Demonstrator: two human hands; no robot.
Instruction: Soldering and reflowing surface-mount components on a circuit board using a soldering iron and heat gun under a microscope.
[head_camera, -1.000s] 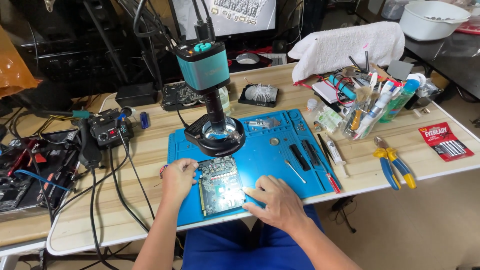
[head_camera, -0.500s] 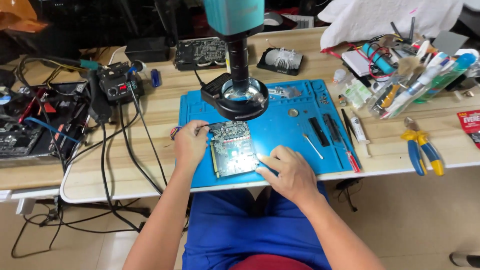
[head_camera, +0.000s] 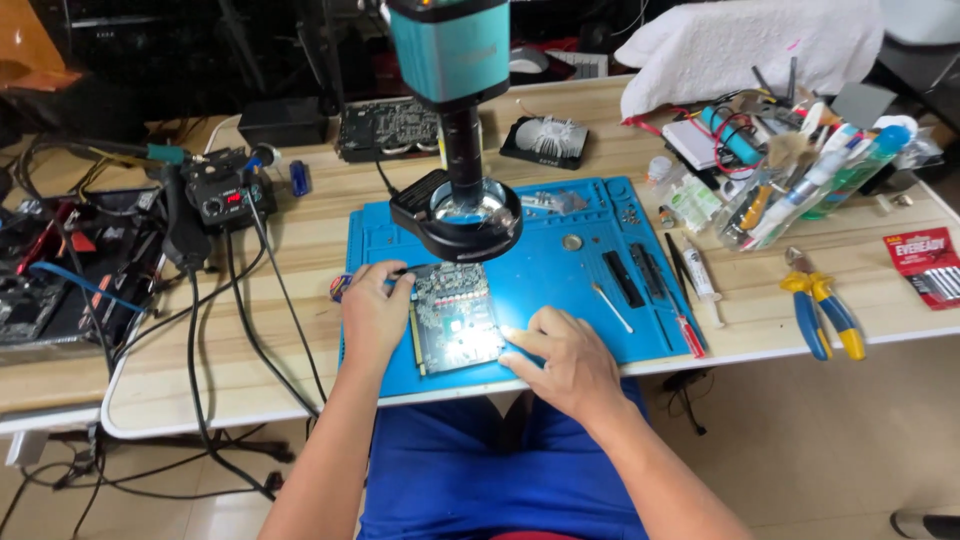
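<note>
A green circuit board (head_camera: 455, 315) lies on the blue work mat (head_camera: 560, 280), lit from above, just in front of the teal microscope camera with its ring light (head_camera: 460, 215). My left hand (head_camera: 372, 312) rests against the board's left edge and grips a thin dark tool whose tip points over the board's top left corner. My right hand (head_camera: 565, 358) lies flat on the mat, fingers spread, its fingertips touching the board's lower right edge.
Tweezers, black strips, a cotton swab (head_camera: 610, 306) and a syringe (head_camera: 698, 268) lie on the mat's right side. Blue-and-yellow pliers (head_camera: 822, 312), a battery pack (head_camera: 925, 265), a container of tools (head_camera: 790, 185), a soldering station (head_camera: 225, 195) and cables sit around.
The view has shifted slightly closer and downward. Both hands stay at the board; my right hand has edged left toward its lower corner.
</note>
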